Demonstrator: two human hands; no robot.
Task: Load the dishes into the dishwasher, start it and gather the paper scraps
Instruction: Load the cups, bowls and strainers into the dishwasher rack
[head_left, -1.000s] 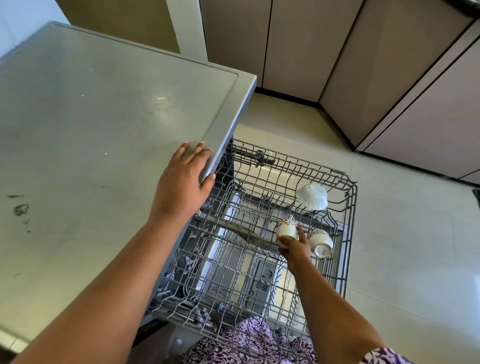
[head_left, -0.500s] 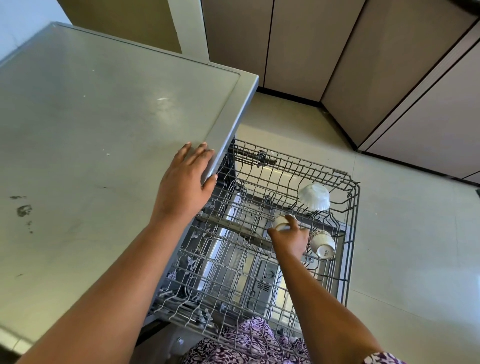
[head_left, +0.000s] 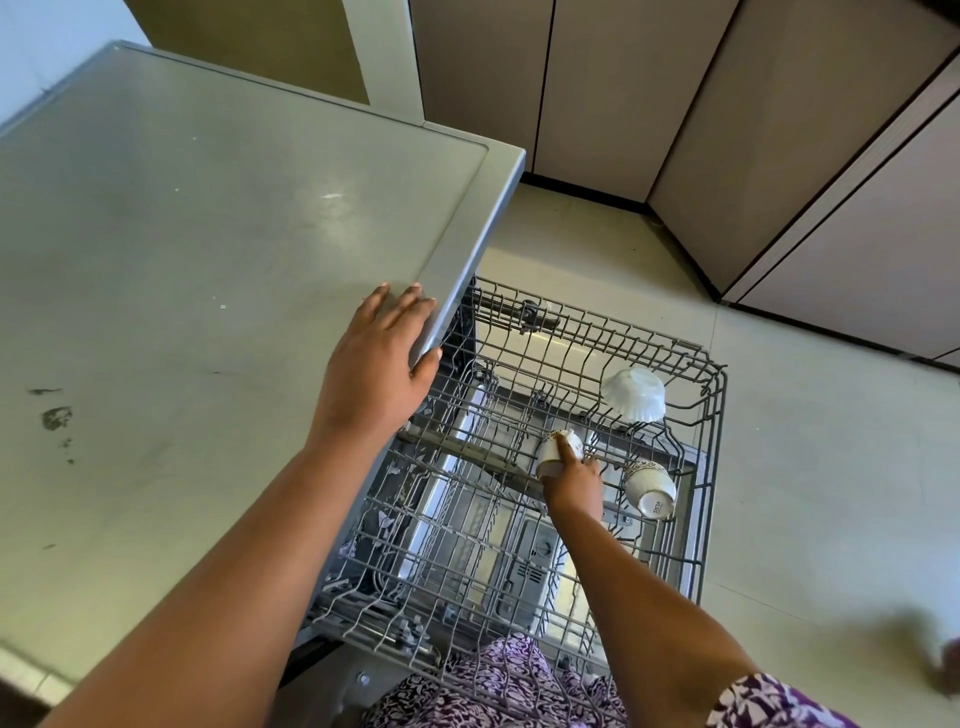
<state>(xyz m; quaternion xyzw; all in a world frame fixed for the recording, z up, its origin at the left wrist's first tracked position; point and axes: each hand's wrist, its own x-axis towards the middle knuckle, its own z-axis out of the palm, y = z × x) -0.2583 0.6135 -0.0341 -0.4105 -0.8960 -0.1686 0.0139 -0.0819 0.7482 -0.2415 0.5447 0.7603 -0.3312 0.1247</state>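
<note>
At centre frame the right hand grips a small patterned cup on the pulled-out wire rack, the cup tilted with its long axis running lower left to upper right. The left hand lies flat, fingers spread, on the grey countertop edge. A second cup lies just right, base toward the lower right.

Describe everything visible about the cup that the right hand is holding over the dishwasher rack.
The cup is small, white and glossy, ceramic by the look, with a brownish printed pattern near one end. It lies tilted in the pulled-out wire rack, near the middle. The right hand grips it, forefinger laid across its side. No handle shows. Whether it rests on the tines cannot be told. A similar patterned cup lies apart to its right, a white bowl beyond.
</note>
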